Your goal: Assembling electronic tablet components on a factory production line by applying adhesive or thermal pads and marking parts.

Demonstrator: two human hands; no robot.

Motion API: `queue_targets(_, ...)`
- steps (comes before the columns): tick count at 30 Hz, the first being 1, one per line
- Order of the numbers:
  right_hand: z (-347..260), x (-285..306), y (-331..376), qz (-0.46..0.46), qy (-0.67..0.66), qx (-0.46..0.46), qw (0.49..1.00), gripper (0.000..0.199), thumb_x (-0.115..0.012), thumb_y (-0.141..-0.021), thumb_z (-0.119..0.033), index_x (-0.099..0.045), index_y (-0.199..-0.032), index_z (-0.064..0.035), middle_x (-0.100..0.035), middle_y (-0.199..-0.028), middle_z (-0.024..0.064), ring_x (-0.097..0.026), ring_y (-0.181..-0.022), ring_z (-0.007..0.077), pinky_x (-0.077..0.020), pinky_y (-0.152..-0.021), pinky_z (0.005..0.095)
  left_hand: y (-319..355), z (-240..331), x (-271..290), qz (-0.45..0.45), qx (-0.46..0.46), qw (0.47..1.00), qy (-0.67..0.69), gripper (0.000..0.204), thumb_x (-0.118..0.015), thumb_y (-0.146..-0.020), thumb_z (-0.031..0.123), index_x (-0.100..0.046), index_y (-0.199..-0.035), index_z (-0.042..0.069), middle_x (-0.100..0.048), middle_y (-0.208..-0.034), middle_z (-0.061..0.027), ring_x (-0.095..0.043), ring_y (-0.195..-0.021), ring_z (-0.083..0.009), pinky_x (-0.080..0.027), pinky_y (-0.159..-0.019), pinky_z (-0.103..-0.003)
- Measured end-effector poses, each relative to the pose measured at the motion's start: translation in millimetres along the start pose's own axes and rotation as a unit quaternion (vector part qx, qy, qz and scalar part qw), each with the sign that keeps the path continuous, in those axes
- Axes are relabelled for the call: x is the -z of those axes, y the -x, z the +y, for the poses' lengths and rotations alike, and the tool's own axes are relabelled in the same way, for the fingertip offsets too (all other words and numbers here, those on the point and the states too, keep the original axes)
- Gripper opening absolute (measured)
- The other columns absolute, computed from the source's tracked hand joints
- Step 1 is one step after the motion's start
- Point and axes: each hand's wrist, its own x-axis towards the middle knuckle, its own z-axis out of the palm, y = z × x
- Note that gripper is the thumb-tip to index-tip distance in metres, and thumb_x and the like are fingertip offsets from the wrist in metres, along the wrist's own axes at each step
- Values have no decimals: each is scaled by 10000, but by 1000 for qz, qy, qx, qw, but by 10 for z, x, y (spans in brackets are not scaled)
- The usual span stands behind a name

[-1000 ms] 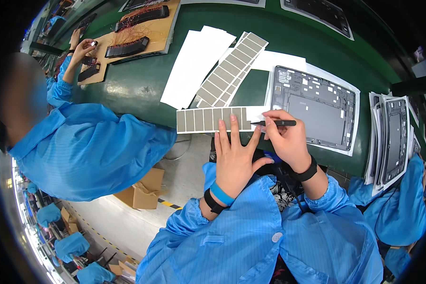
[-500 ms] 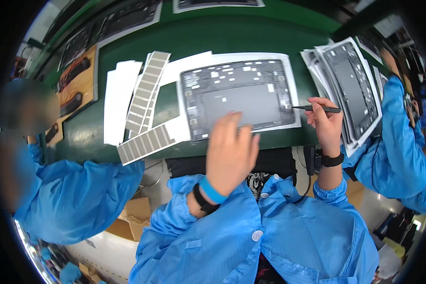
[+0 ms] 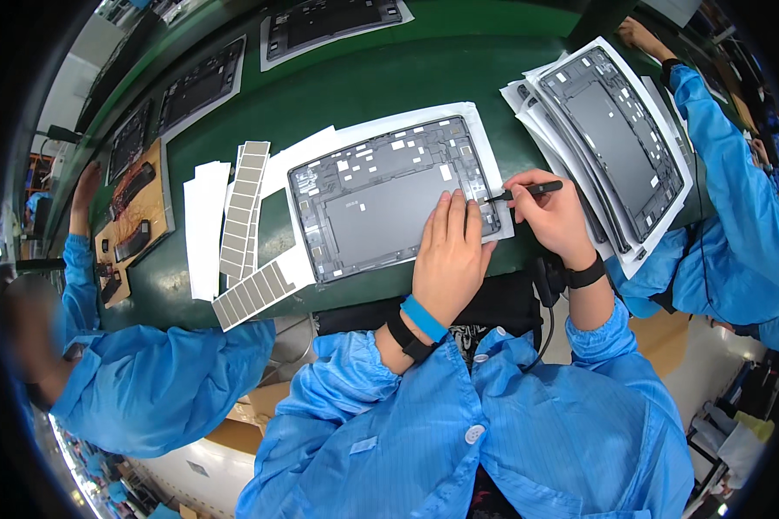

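Note:
A dark grey tablet back cover (image 3: pixel 381 216) dotted with small white patches lies on a white sheet (image 3: pixel 483 134) in front of me. My left hand (image 3: pixel 448 268) rests over its lower right part, palm down, with fingers stretched out and fingertips on the surface. Between the fingers of my right hand (image 3: pixel 554 221) is a pair of black tweezers (image 3: pixel 541 188). Their tips point left, to the cover's right edge near my left fingertips. Whether the tips hold anything is too small to tell.
Strips of grey-brown adhesive pieces (image 3: pixel 242 212) and white sheets (image 3: pixel 203 233) lie left of the cover. At right stands a stack of similar covers (image 3: pixel 614 138) with paper between. More covers (image 3: pixel 329 26) lie farther back. Co-workers in blue sit at both sides, beside a brown board (image 3: pixel 151 203) at left.
My left hand has moved right and settled on the cover. My right hand has brought the tweezers left to the cover's edge. The whole view has shifted and turned somewhat.

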Motion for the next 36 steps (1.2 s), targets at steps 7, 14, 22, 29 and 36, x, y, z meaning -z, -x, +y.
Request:
queue_targets(7,-126,-48,-94,14,87,4,996,148,-627,-849,-80,-691,-878,51,-628,-637,44,-552,-571,52,-440,-515,234,-47,-43,20,-6,-2,1000,-6,540,-714,-818,214,-532,-1250,-53,-508,-1295,-262,-486,-1244,-424,-430,-1024,-461)
queue_targets(14,-122,-129,-34,60,93,16,994,141,-620,-861,-72,-678,-867,57,-643,-628,70,-599,-553,89,-453,-497,269,-140,83,50,-33,30,998,-51,647,-742,-762,336,-560,-1279,-7,-488,-1307,-253,-427,-1272,-393,-388,-993,-486)
queue_targets(22,-164,-97,353,50,99,114,987,283,-546,-975,-110,-598,-1233,-7,-662,-1113,172,-627,-1070,275,-483,-894,362,112,-398,835,79,160,981,-76,553,-670,-854,303,-527,-1226,-81,-536,-1192,-238,-505,-1112,-416,-420,-926,-502)
queue_targets(29,-176,-377,427,-101,408,233,877,390,-673,-851,-128,-590,-1226,-59,-573,-1265,206,-476,-1271,401,-392,-1063,441,526,-1367,950,-43,288,936,-197,276,-622,-876,190,-558,-962,-64,-569,-937,-219,-540,-885,-374,-430,-808,-471)
queue_targets(36,-200,-274,118,-70,342,148,925,469,-674,-835,-61,-533,-1281,-38,-552,-1301,232,-498,-1242,416,-434,-1020,448,-226,-1235,1292,103,262,955,91,205,-478,-980,145,-476,-1007,-58,-607,-854,-361,-592,-848,-531,-464,-702,-570)
